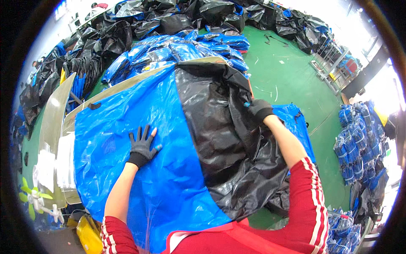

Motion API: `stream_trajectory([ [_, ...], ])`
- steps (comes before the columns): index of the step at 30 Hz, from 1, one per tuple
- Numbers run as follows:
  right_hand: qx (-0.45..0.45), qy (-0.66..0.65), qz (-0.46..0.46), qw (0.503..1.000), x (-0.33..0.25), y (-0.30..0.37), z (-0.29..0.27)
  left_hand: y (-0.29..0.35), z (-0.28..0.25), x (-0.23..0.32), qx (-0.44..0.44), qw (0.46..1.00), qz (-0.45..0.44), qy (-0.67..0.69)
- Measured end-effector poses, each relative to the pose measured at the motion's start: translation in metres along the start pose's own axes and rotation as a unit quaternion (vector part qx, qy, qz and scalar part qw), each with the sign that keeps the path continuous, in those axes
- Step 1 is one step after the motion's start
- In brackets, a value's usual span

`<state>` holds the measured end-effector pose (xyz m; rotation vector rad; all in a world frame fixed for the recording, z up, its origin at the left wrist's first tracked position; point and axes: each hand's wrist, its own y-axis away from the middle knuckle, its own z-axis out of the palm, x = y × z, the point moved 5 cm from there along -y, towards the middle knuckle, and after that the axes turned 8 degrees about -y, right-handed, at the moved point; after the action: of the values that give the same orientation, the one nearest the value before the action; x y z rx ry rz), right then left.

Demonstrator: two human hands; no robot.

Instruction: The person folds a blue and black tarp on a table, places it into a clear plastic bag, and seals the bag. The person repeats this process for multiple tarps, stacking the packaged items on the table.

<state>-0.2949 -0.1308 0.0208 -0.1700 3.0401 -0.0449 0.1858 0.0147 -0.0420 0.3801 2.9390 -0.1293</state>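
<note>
A large tarpaulin, blue on the left [165,178] and black on the right [211,127], lies spread over the table in front of me. My left hand [143,147], in a dark knit glove with some bare or blue-taped fingertips, rests flat on the blue part with its fingers spread. At the far right edge of the black part, my right hand [259,111] is closed on a fold of the tarpaulin; most of its fingers are hidden. The black side is creased and bunched, while the blue side lies flatter. A dark tab [94,106] sits at the blue far-left corner.
Folded blue bundles [177,51] are piled beyond the table edge [127,86]. Black and blue tarpaulins [211,12] heap along the back. Tied blue bundles [355,144] stand at right on the green floor [275,63]. A small green-bladed fan [36,197] is at lower left.
</note>
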Motion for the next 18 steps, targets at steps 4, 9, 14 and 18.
stream_trajectory([
  [4, -0.069, -0.119, 0.202, 0.970, 0.096, -0.015, -0.043, 0.000, 0.010, -0.006, 0.014, 0.999, 0.021, 0.033],
  [9, 0.041, 0.119, -0.082, 0.989, 0.045, -0.097, -0.048, -0.049, -0.017, 0.015, -0.039, 0.996, -0.011, 0.074],
  [14, -0.228, -0.095, -0.047, 0.968, -0.019, -0.211, -0.018, -0.135, -0.029, 0.112, 0.134, 0.957, 0.180, 0.182],
  [18, -0.099, -0.298, -0.178, 0.933, -0.075, -0.234, -0.025, -0.153, -0.014, 0.135, 0.119, 0.964, 0.197, 0.132],
])
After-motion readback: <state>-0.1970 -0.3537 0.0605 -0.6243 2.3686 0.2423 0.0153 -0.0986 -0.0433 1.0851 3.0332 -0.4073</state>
